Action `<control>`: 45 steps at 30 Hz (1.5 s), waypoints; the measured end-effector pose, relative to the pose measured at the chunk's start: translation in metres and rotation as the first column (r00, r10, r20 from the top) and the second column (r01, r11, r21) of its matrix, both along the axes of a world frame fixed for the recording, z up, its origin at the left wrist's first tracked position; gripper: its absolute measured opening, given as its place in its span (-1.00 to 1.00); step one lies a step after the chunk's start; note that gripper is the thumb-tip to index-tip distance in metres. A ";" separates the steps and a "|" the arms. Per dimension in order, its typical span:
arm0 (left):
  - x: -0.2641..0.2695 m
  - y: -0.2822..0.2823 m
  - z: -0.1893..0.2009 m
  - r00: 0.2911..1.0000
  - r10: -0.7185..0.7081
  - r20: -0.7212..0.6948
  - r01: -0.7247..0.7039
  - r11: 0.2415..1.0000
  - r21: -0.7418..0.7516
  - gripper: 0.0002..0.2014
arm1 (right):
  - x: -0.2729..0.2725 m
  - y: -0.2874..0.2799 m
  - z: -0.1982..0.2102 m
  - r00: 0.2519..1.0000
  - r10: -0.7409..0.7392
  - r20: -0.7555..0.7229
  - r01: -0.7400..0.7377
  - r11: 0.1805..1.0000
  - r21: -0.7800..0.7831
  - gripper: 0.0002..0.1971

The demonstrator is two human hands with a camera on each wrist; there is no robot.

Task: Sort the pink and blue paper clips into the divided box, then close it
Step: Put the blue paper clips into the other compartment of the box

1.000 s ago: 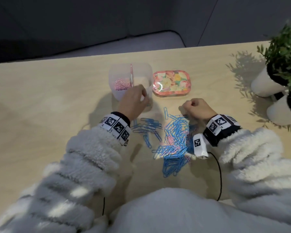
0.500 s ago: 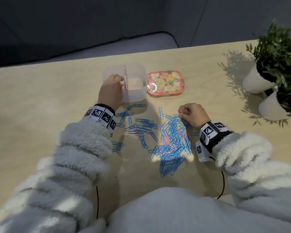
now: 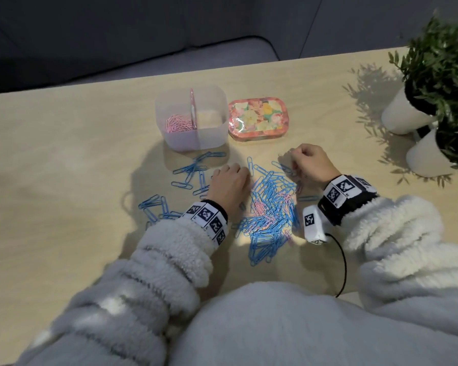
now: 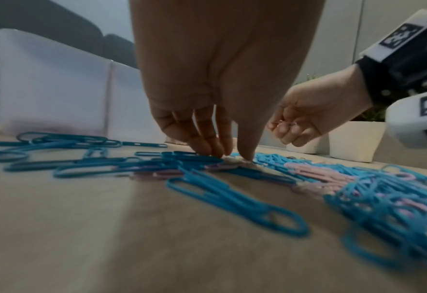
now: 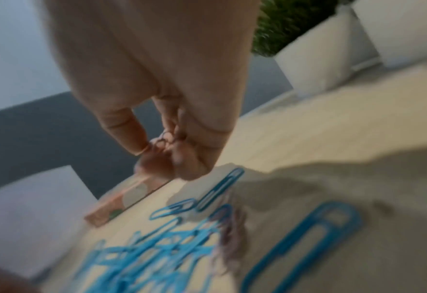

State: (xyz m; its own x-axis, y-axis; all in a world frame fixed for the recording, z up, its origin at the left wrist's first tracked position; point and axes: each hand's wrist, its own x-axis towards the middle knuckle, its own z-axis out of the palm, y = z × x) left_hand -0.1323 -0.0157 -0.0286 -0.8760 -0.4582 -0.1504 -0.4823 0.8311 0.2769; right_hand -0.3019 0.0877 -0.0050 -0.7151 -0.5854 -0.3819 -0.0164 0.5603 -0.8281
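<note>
The translucent divided box (image 3: 169,128) stands open at the table's middle back. Pink paper clips (image 3: 179,125) lie in its left compartment; the right one looks bare. Its floral lid (image 3: 258,118) lies flat to the right. A mixed pile of blue and pink clips (image 3: 270,207) sits between my hands, with loose blue clips (image 3: 193,173) to its left. My left hand (image 3: 245,175) points down, and its fingertips (image 4: 207,150) and thumb touch pink clips (image 4: 220,166) at the pile's left edge. My right hand (image 3: 294,159) hovers over the pile's far right, fingers curled round pink clips (image 5: 167,138).
Two white pots (image 3: 405,114) (image 3: 428,154) with green plants stand at the right edge of the table. A black cable (image 3: 341,262) hangs from my right wrist near the front edge. Bare tabletop (image 3: 64,167) lies to the left of the clips.
My left hand has left the box and come back down onto the left edge of the pile. My right hand has stayed at the pile's far right, still curled.
</note>
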 end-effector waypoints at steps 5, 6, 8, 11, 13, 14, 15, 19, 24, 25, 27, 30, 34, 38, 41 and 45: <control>0.003 -0.011 -0.001 0.996 0.081 0.022 -0.082 0.995 0.052 -0.77 | 0.013 -0.004 -0.003 0.922 0.048 0.384 0.027 0.982 -0.186 -0.75; 0.007 -0.013 -0.001 0.995 0.094 0.023 -0.095 0.994 0.055 -0.78 | 0.016 -0.004 -0.007 0.926 0.060 0.372 0.006 0.985 -0.173 -0.73; 0.012 -0.014 0.000 0.994 0.099 0.046 -0.101 0.994 0.032 -0.79 | 0.023 -0.006 -0.013 0.934 0.072 0.349 -0.028 0.991 -0.131 -0.77; 0.010 -0.010 0.002 0.992 0.100 0.075 -0.098 0.995 -0.029 -0.73 | 0.037 -0.012 -0.020 0.968 0.242 0.072 -0.242 0.970 -0.010 -0.90; 0.005 -0.006 0.008 0.992 0.089 0.085 -0.085 0.995 -0.056 -0.72 | 0.038 -0.016 -0.030 0.850 0.488 -0.198 -0.437 0.863 0.254 -0.86; 0.002 -0.005 0.011 0.991 0.067 0.112 -0.060 0.996 -0.063 -0.73 | 0.039 -0.016 -0.033 0.772 0.574 -0.273 -0.459 0.801 0.385 -0.83; -0.001 -0.003 0.013 0.987 0.040 0.153 -0.030 0.997 -0.065 -0.72 | 0.039 -0.016 -0.035 0.743 0.598 -0.302 -0.446 0.778 0.443 -0.81; -0.007 -0.003 0.019 0.983 0.012 0.183 -0.002 0.999 -0.052 -0.70 | 0.035 -0.008 -0.028 0.758 0.607 -0.239 -0.481 0.767 0.424 -0.85; -0.009 -0.005 0.016 0.987 0.108 -0.116 -0.067 0.948 0.311 -0.81 | 0.034 0.022 -0.005 0.765 0.617 -0.186 -0.564 0.781 0.268 -0.73; -0.009 -0.005 0.014 0.982 0.135 -0.136 -0.076 0.927 0.368 -0.79 | 0.036 0.029 -0.003 0.766 0.622 -0.164 -0.577 0.777 0.253 -0.77; -0.011 -0.005 0.010 0.977 0.179 -0.117 -0.114 0.898 0.426 -0.79 | 0.033 0.042 -0.003 0.770 0.624 -0.132 -0.581 0.772 0.259 -0.89; -0.015 -0.002 0.004 0.972 0.223 -0.074 -0.167 0.878 0.448 -0.80 | 0.013 0.060 -0.009 0.855 0.461 -0.237 -0.385 0.871 0.306 -0.89; -0.013 0.005 -0.002 0.982 0.180 -0.055 -0.149 0.923 0.355 -0.79 | -0.011 0.072 -0.003 0.869 0.314 -0.382 -0.117 0.880 0.460 -0.77; -0.013 0.007 -0.005 0.989 0.141 -0.040 -0.122 0.942 0.314 -0.83 | -0.015 0.067 -0.006 0.817 0.434 -0.379 -0.183 0.819 0.543 -0.73; -0.012 0.007 -0.004 0.991 0.127 -0.038 -0.108 0.941 0.321 -0.85 | -0.013 0.062 -0.007 0.786 0.500 -0.363 -0.275 0.810 0.518 -0.70; -0.004 0.003 0.005 0.989 0.125 -0.084 -0.094 0.947 0.306 -0.87 | -0.006 0.056 -0.006 0.720 0.596 -0.354 -0.377 0.765 0.523 -0.69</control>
State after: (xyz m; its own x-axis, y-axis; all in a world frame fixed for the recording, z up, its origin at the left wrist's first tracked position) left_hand -0.1363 -0.0123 -0.0234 -0.8406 -0.4995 -0.2096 -0.5225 0.6455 0.5571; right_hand -0.3076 0.1440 -0.0113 -0.5172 -0.7815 -0.3491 -0.7051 0.6202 -0.3438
